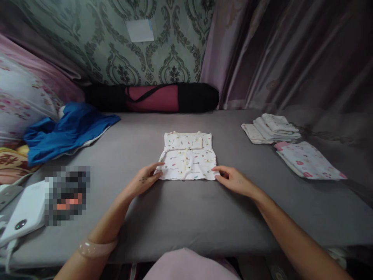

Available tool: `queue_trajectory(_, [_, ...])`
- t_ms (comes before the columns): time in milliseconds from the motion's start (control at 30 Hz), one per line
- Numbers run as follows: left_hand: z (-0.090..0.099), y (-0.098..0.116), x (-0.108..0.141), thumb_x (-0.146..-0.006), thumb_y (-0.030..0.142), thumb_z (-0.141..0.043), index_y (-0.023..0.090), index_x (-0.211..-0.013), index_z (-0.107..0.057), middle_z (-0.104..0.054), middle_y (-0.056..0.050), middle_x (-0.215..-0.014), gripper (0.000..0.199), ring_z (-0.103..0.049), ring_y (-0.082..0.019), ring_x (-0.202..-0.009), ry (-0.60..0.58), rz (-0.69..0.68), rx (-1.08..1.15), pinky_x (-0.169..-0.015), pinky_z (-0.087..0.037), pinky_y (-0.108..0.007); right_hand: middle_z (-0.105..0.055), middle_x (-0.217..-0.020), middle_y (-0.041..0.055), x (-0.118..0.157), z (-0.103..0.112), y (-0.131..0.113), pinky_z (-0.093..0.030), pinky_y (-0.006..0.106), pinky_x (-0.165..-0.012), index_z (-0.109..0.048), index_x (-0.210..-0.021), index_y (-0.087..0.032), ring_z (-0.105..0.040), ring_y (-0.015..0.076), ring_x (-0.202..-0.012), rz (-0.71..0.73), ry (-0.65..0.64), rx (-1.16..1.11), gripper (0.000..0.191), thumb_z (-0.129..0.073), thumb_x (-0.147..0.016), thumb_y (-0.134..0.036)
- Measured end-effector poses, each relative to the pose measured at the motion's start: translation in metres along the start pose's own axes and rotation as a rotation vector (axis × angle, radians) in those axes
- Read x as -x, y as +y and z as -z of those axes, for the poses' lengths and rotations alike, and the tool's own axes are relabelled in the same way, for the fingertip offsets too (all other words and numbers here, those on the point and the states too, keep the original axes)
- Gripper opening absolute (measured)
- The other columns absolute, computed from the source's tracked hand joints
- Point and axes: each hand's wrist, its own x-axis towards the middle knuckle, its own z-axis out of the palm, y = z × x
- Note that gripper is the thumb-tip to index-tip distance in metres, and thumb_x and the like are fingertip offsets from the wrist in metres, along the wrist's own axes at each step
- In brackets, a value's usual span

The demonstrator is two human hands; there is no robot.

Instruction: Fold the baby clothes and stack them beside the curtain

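Note:
A small white baby shirt (194, 163) with a scattered print and pale yellow trim lies flat on the grey bed sheet, its sleeves folded across the upper part. At its lower left corner, my left hand (147, 179) has thumb and fingers on the cloth's edge. My right hand (234, 181) grips the lower right corner in the same way, thumb nearest me. Part of each corner is hidden by the fingers.
On the right lie a stack of folded white clothes (275, 130) and a pink-printed folded cloth (313, 161). A blue garment (70, 126), a white power bank (27, 212) and a blurred-out patch are on the left. A black and red long bag (154, 97) lies along the wall.

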Motion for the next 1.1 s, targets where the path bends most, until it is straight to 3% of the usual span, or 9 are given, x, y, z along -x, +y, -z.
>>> queue_trajectory(133, [0.002,-0.004,0.008,-0.080,0.032,-0.049,0.020,-0.117,-0.060,-0.059,-0.001,-0.084,0.041,-0.051,-0.015,-0.068,-0.063,-0.094,0.002,-0.063,-0.042,-0.025,-0.062,-0.092,0.0029,0.010,0.003,0.006,-0.046,0.023,-0.064,-0.062,-0.118,-0.022,-0.057,0.0122,-0.069,0.165,-0.035,0.119,0.046,-0.047,-0.077,-0.009])
queue_trajectory(200, [0.000,-0.008,0.010,-0.077,0.021,-0.046,0.021,-0.122,-0.056,-0.060,-0.005,-0.098,0.046,-0.054,-0.016,-0.075,-0.035,-0.203,-0.041,-0.068,-0.045,-0.026,-0.061,-0.099,0.0048,0.010,0.002,0.009,-0.049,0.026,-0.073,-0.060,-0.120,-0.023,-0.059,0.0146,-0.081,0.235,0.006,0.180,0.047,-0.045,-0.079,-0.007])
queue_trajectory(300, [-0.006,-0.017,0.008,-0.078,0.014,-0.042,0.022,-0.121,-0.056,-0.058,-0.008,-0.104,0.046,-0.055,-0.020,-0.089,0.064,-0.327,-0.161,-0.080,-0.046,-0.032,-0.060,-0.104,0.0065,0.007,-0.002,0.012,-0.049,0.033,-0.085,-0.061,-0.116,-0.025,-0.058,0.0189,-0.096,0.304,0.105,0.286,0.036,-0.045,-0.086,-0.011])
queue_trajectory(467, [-0.004,-0.024,-0.004,-0.087,0.020,-0.043,0.025,-0.113,-0.062,-0.057,-0.008,-0.099,0.033,-0.054,-0.022,-0.092,0.139,-0.414,-0.282,-0.080,-0.046,-0.034,-0.058,-0.093,0.0070,-0.004,-0.002,0.011,-0.049,0.033,-0.079,-0.068,-0.101,-0.023,-0.056,0.0200,-0.089,0.380,0.270,0.361,0.021,-0.050,-0.091,-0.020])
queue_trajectory(633, [0.009,-0.017,-0.024,-0.089,0.025,-0.049,0.025,-0.103,-0.068,-0.057,-0.008,-0.103,0.024,-0.053,-0.021,-0.097,0.337,-0.478,-0.214,-0.088,-0.046,-0.037,-0.060,-0.100,0.0073,-0.023,0.007,0.009,-0.049,0.037,-0.085,-0.069,-0.095,-0.024,-0.057,0.0203,-0.095,0.435,0.449,0.249,0.015,-0.055,-0.090,-0.025])
queue_trajectory(800, [0.015,-0.007,-0.050,-0.092,0.034,-0.051,0.023,-0.101,-0.068,-0.060,-0.007,-0.108,0.022,-0.056,-0.020,-0.102,0.404,-0.479,-0.066,-0.093,-0.045,-0.034,-0.061,-0.100,0.0060,-0.048,0.014,0.006,-0.048,0.034,-0.088,-0.067,-0.094,-0.024,-0.060,0.0188,-0.096,0.468,0.538,0.156,0.012,-0.056,-0.090,-0.027])
queue_trajectory(1100, [0.011,-0.001,-0.099,-0.091,0.037,-0.054,0.019,-0.094,-0.068,-0.064,-0.007,-0.097,0.023,-0.060,-0.017,-0.092,0.554,-0.488,0.099,-0.085,-0.046,-0.029,-0.062,-0.095,0.0054,-0.097,0.024,0.003,-0.048,0.033,-0.085,-0.066,-0.092,-0.023,-0.060,0.0191,-0.092,0.464,0.659,0.117,0.014,-0.056,-0.090,-0.032])
